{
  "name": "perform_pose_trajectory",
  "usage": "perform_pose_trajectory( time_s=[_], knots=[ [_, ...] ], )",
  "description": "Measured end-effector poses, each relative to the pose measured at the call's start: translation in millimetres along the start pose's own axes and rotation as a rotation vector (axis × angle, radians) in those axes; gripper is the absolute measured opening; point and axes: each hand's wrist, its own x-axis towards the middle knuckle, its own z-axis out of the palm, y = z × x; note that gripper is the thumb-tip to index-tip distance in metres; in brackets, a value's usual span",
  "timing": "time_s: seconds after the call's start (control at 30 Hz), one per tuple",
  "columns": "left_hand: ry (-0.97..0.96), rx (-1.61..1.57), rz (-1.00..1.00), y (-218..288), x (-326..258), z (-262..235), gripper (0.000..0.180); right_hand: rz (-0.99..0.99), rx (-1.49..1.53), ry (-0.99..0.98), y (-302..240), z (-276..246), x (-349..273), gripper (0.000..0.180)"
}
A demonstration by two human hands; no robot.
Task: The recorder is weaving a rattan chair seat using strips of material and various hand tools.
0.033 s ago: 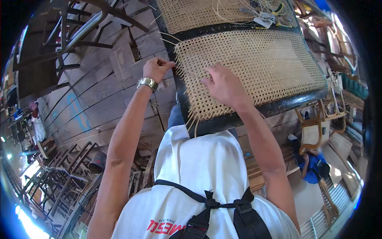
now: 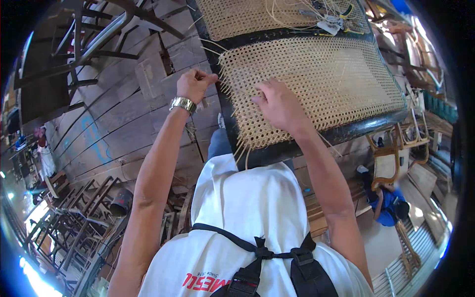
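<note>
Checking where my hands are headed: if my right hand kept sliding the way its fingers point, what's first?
Likely the black frame edge: the right hand lies flat on the woven cane panel, fingers pointing left.

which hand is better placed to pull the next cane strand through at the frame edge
Probably the left. The left hand is already pinched on a cane strand at the black frame edge, while the right hand lies flat on the woven cane panel.

Left hand pinched shut; right hand flat, fingers spread.
</note>
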Motion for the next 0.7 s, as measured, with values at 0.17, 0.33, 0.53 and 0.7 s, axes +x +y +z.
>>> perform_pose_trajectory(
  time_s=[0.17,0.33,0.53,0.7],
  knots=[
    [0.034,-0.267,0.249,8,-1,-30,0.039,0.071,0.176,-0.126,1,-2,6,0.019],
    [-0.249,0.361,0.136,32,-1,-58,0.05,0.358,1.115,0.078,-10,-46,-4,0.016],
    [-0.525,0.156,0.344,52,-19,-26,0.035,0.551,0.558,-0.039,30,-76,-27,0.019],
    [-0.73,0.156,0.419,87,-41,16,0.032,0.526,0.381,-0.243,43,-74,-26,0.019]
  ],
)
